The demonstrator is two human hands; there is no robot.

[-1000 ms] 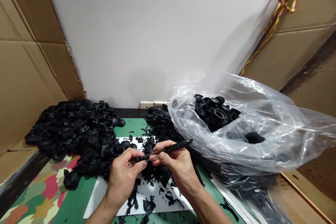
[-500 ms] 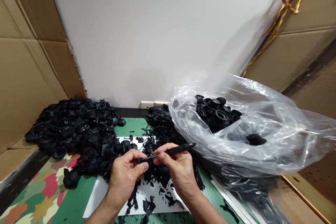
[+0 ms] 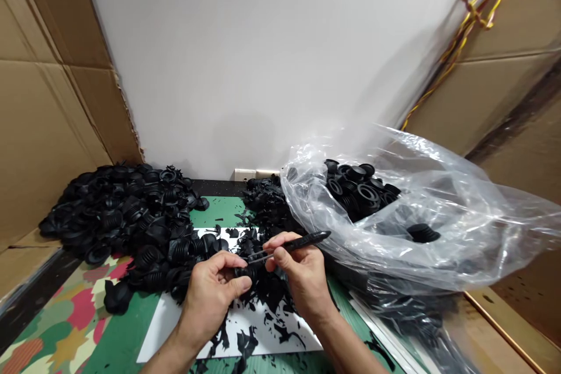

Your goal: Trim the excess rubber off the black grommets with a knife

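over a white sheet (image 3: 163, 330), the left hand (image 3: 211, 292) pinches a black part (image 3: 245, 272), partly hiding it. the right hand (image 3: 302, 273), fingers bent, holds a black tool (image 3: 307, 240). black scraps (image 3: 268, 201) and a clear bag (image 3: 460, 216) lie near.

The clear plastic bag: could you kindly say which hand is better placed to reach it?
Probably the right: the right hand is nearer the clear plastic bag, though it holds a black-handled tool. The left hand, farther off, pinches a black part.
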